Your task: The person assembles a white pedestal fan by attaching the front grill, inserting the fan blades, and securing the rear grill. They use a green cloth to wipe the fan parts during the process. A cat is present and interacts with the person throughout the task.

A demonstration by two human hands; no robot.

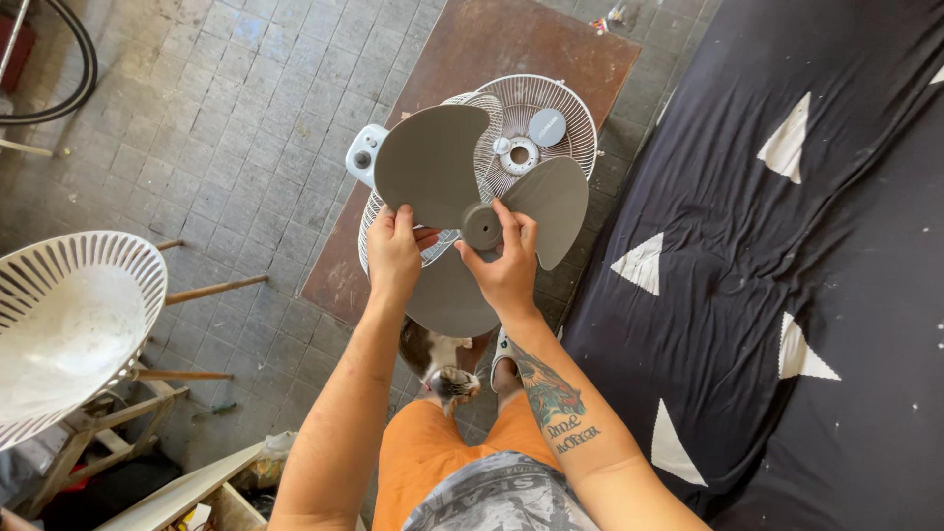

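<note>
From the head view, both hands hold a grey three-bladed fan blade (462, 211) up over a white fan grille (551, 123) lying on a brown board (492, 49). The left hand (393, 251) has its fingers clamped on the edge of one blade. The right hand (506, 265) has its fingers pinched around the hub. A grey cap (547, 127) and the motor shaft (518, 154) sit inside the grille. A cat (442, 369) stands below the hands. A white basket (69, 324) rests far left, and a dark cloth (787, 246) lies to the right.
</note>
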